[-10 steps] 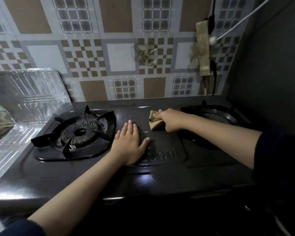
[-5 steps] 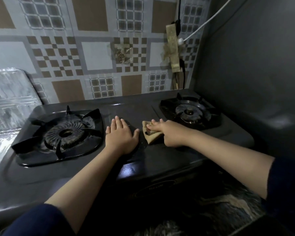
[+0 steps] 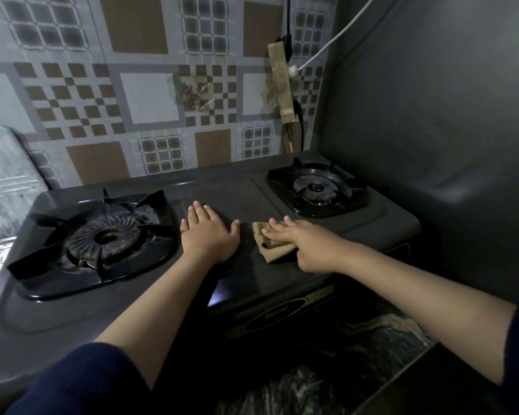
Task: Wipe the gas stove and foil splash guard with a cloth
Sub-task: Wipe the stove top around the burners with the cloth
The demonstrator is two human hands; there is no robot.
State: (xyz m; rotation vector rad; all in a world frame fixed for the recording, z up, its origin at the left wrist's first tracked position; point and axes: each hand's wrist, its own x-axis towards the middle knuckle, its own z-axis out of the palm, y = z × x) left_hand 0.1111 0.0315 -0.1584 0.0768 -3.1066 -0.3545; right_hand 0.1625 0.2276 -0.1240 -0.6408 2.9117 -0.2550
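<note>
At the far left edge stands the foil splash guard [image 3: 5, 172], upright beside the gas stove [image 3: 228, 190] and well apart from both hands. Next comes the left burner [image 3: 102, 238], then the left hand [image 3: 209, 233], spread open and flat on the stove's middle panel, holding nothing (it looks like a brace). Just to its right, near but not touching, lies the tan cloth [image 3: 271, 245], crumpled on the same panel toward the front edge. The right hand [image 3: 304, 245] presses down on the cloth with fingers nearly straight, palm over its right part, so it pins the cloth more than it grips it. The right burner [image 3: 315, 187] sits behind that hand.

The cloth's long axis runs roughly from back-left to front-right, and unwiped panel lies on every side of it; the right hand is plainly the one to drive it. The foil guard is a long reach leftward, past the left hand and burner.

Against half a second ago, the right hand's fingers have flattened over the cloth, and the view has swung right, leaving less foil in sight.
</note>
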